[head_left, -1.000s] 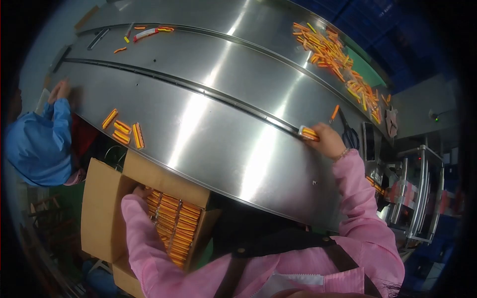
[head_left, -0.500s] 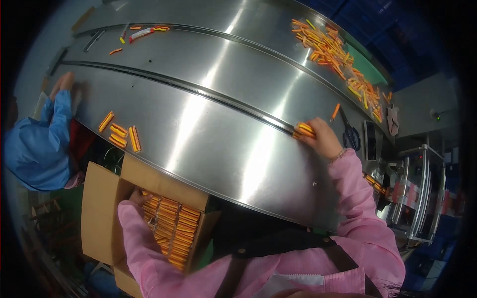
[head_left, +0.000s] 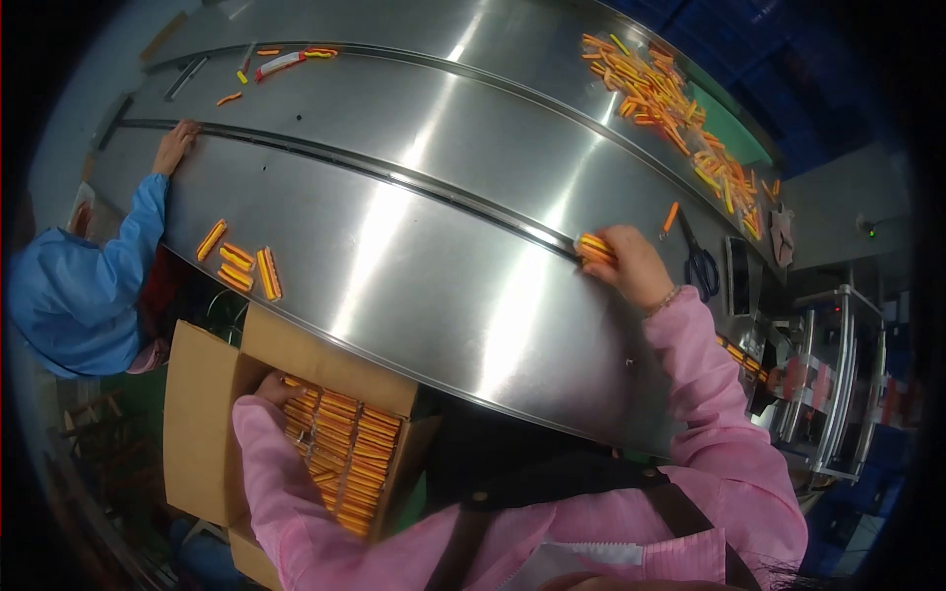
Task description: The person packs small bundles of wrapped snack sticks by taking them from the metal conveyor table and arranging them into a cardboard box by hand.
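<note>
My right hand (head_left: 631, 264) grips a small bundle of orange and yellow sticks (head_left: 595, 248) just above the metal table (head_left: 443, 266), beside its long groove. Inside the open cardboard box (head_left: 202, 424), my left hand (head_left: 276, 390) rests at the upper left corner, touching the rows of orange packs (head_left: 345, 443). Its fingers are partly hidden, and whether they hold a pack is unclear. Several orange and yellow packs (head_left: 236, 264) lie near the table's front edge, above the box.
A co-worker in blue (head_left: 79, 295) reaches onto the table at the left. Loose sticks (head_left: 670, 108) are heaped at the back right, near black scissors (head_left: 700, 266) and an orange cutter (head_left: 671, 218). A red and white packet (head_left: 281, 65) lies at the back left.
My right hand has moved slightly left with the bundle. My left hand has shifted a little within the box. The co-worker's hand has moved right and farther onto the table.
</note>
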